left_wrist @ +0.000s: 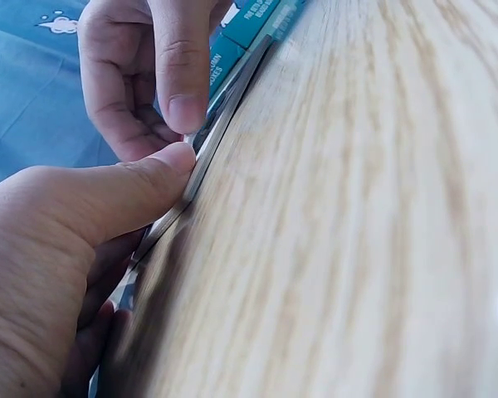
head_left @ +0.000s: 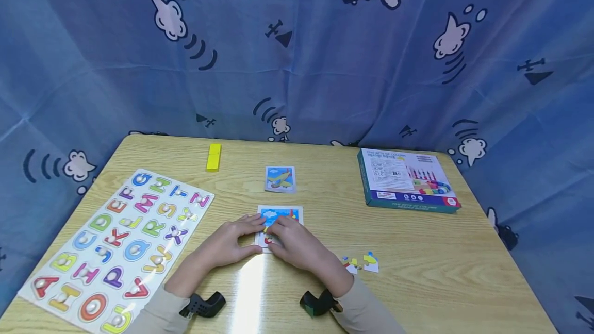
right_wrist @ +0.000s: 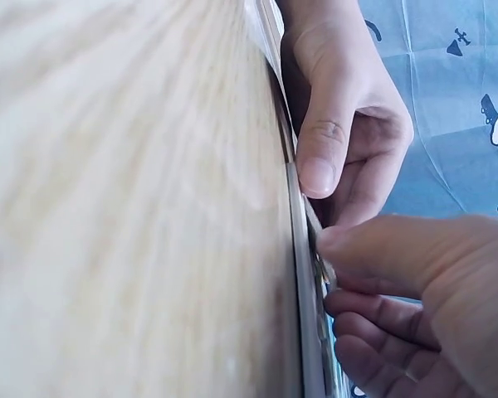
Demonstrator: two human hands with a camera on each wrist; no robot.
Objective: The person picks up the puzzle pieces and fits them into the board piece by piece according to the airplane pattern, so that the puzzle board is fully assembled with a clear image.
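A small airplane jigsaw puzzle in a white-edged tray [head_left: 280, 207] lies on the table with both hands over it. My left hand [head_left: 234, 240] rests at the tray's left side, fingers straight over its upper left and the thumb on the near edge. From the right, my right hand [head_left: 299, 244] reaches over the tray's lower part. Its thumb and fingers pinch a thin puzzle piece [right_wrist: 313, 215], tilted at the tray in the right wrist view. The hands hide much of the picture. Loose puzzle pieces [head_left: 370, 262] lie right of my right wrist.
Beyond the tray lies a matching airplane picture card [head_left: 280, 179]. A large alphabet peg board [head_left: 155, 184] covers the table's left side. Yellow blocks [head_left: 213, 158] sit at the back left, a flat toy box [head_left: 408, 179] at the back right. A blue patterned curtain [head_left: 297, 66] hangs behind.
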